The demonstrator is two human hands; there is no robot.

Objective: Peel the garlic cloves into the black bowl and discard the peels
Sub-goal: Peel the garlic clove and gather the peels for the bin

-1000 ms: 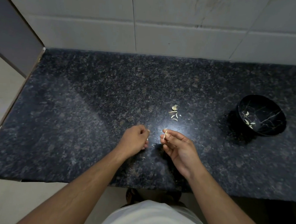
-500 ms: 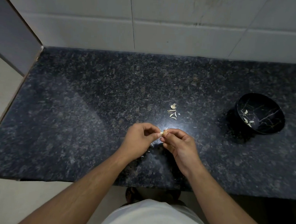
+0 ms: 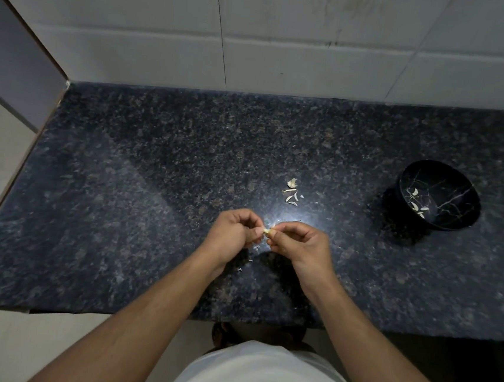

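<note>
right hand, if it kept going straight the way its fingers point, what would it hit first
Its fingers point left, so the right hand would first meet the left hand, just past the garlic clove pinched between them; they nearly touch.

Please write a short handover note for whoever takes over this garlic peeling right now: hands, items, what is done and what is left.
Left hand and right hand both pinch one small pale garlic clove between their fingertips, above the dark speckled granite counter.
The round black bowl with pale vein lines stands far right on the counter and holds a few pale peeled cloves.
A small heap of papery garlic peels lies just beyond the hands; tiny flakes sit under them.
Done: several cloves in the bowl.
Left: finish this clove, drop it in the bowl, discard the peels.
</note>
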